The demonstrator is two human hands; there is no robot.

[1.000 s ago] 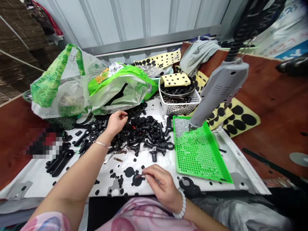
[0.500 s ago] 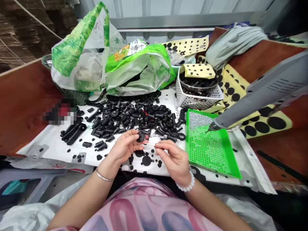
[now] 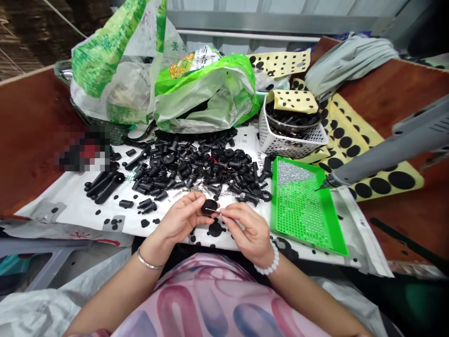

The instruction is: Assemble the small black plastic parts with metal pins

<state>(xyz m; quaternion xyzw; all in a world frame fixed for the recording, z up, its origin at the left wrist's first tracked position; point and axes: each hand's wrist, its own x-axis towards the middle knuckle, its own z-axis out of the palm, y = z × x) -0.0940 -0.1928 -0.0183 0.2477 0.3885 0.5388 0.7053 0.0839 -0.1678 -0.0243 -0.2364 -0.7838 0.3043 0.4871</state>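
My left hand [image 3: 182, 217] pinches a small round black plastic part [image 3: 209, 206] between thumb and fingers, just above the table's near edge. My right hand [image 3: 245, 227] meets it from the right, fingertips pinched on a thin metal pin I can barely make out, touching the part. Behind both hands lies a heap of black plastic parts [image 3: 196, 168] spread on a white sheet [image 3: 70, 206].
A green perforated tray [image 3: 305, 210] lies right of my hands, a grey hanging power screwdriver [image 3: 389, 150] pointing at it. A white basket of parts [image 3: 291, 133], green plastic bags [image 3: 157, 84] and yellow sheets with black dots [image 3: 354, 145] stand behind.
My left hand left the heap with a black part and came toward me. My right hand rose from the sheet to meet it. The view tilted down.
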